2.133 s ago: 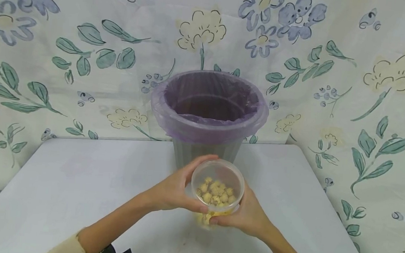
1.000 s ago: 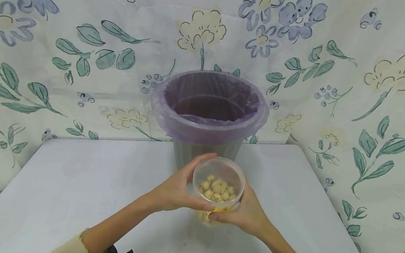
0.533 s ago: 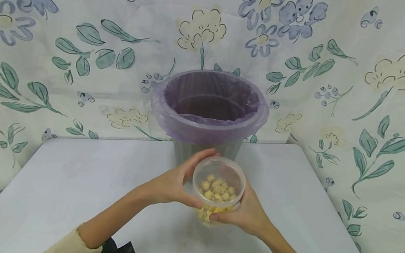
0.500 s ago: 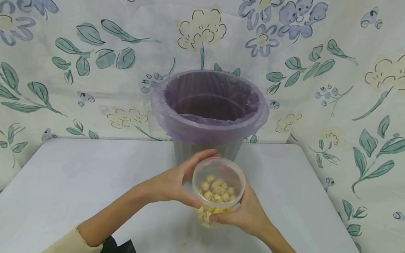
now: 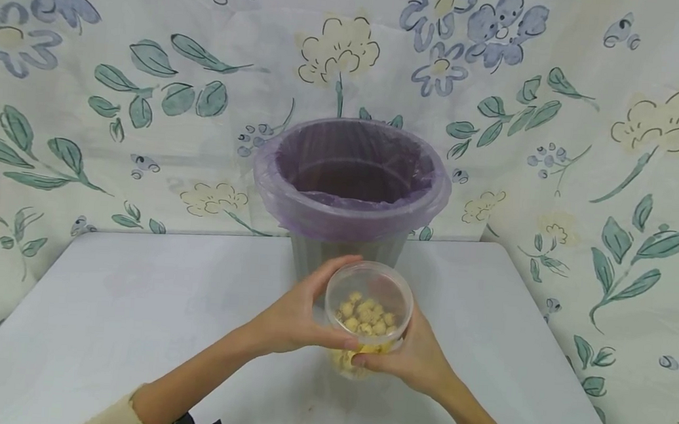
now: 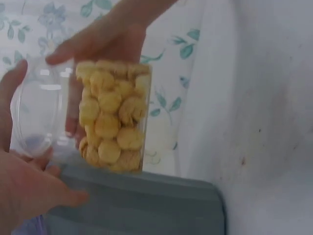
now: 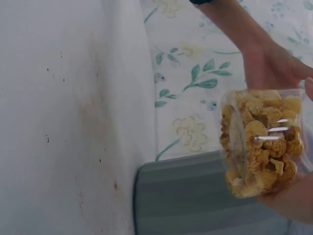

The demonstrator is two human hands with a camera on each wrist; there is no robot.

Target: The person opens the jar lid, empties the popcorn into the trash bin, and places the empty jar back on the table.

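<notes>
A clear plastic jar (image 5: 369, 283) of round yellow popcorn (image 6: 110, 117) is held up off the table in front of the bin, between both hands. My left hand (image 5: 296, 321) curls round the clear upper end of the jar, thumb in front and fingers on the far side. Lower down, my right hand (image 5: 418, 359) grips the jar's body, its thumb across the front. In the right wrist view the jar (image 7: 261, 142) shows popcorn down to its base. Whether a separate lid is on the top is hard to tell.
A grey bin (image 5: 345, 258) with a purple liner bag (image 5: 345, 219) rolled over its rim stands behind the hands. The white table (image 5: 162, 291) has small brown specks near its front. Floral cloth (image 5: 203, 130) hangs behind and at the sides.
Half a second ago my left hand's fingers were loosened and spread off the jar's top; now they are back round it. The jar and right hand have barely moved.
</notes>
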